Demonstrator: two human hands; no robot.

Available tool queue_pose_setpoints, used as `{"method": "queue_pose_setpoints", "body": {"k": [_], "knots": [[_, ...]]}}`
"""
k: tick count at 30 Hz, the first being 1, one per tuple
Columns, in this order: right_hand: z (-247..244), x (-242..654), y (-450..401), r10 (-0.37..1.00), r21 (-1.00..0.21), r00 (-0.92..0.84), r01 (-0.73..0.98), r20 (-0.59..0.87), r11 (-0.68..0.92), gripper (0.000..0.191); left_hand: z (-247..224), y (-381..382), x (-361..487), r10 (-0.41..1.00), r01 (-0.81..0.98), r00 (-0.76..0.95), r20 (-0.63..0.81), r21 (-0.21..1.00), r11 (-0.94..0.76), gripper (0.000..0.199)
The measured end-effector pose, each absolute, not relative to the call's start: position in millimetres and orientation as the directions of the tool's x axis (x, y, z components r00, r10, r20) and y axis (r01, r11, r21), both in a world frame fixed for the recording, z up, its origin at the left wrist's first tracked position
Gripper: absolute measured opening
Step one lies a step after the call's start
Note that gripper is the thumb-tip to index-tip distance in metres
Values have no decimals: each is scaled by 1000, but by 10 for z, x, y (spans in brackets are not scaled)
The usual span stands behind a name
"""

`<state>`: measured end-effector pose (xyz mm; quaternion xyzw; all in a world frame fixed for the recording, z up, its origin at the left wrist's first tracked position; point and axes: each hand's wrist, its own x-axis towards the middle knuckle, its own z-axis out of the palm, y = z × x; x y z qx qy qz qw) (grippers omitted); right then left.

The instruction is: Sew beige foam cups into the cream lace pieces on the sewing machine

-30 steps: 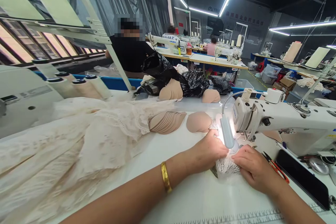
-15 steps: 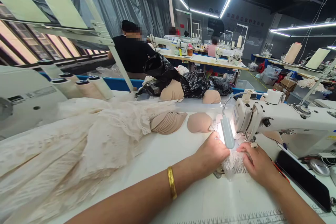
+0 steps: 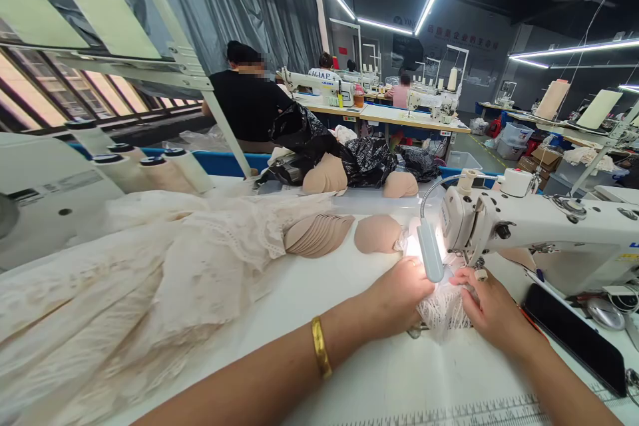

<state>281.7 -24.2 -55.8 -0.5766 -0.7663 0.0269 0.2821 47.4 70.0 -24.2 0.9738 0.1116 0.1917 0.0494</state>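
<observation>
White fringed lace (image 3: 443,309) lies under the needle area of a white sewing machine (image 3: 544,219). My left hand (image 3: 402,293) is closed on the lace's left side, its fingertips partly hidden behind the grey lamp (image 3: 430,253). On the right of the lace, my right hand (image 3: 492,303) rests with bent fingers near the presser foot, thumb and fingers apart, fingertips touching the fabric. A beige bra cup (image 3: 378,233) lies left of the machine, close to a fanned stack of beige cups (image 3: 319,235).
A large heap of white lace fabric (image 3: 190,279) covers the table's left side. A black phone (image 3: 574,339) lies right of my right hand. A ruler (image 3: 479,413) runs along the front edge. Thread cones (image 3: 187,170) stand at left; a person in black (image 3: 247,106) sits beyond.
The view has shifted very slightly. My left hand has slid a little left and down with the lace; my right hand stays almost in place.
</observation>
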Motion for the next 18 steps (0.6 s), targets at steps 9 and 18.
{"method": "queue_pose_setpoints", "body": {"k": [9, 18], "knots": [[-407, 2578, -358, 692, -240, -467, 705, 551, 667, 65, 6, 503, 454, 388, 337, 904, 181, 260, -905, 14], [-372, 2563, -366, 772, -230, -466, 771, 433, 594, 44, 133, 510, 263, 322, 294, 945, 54, 284, -912, 34]]}}
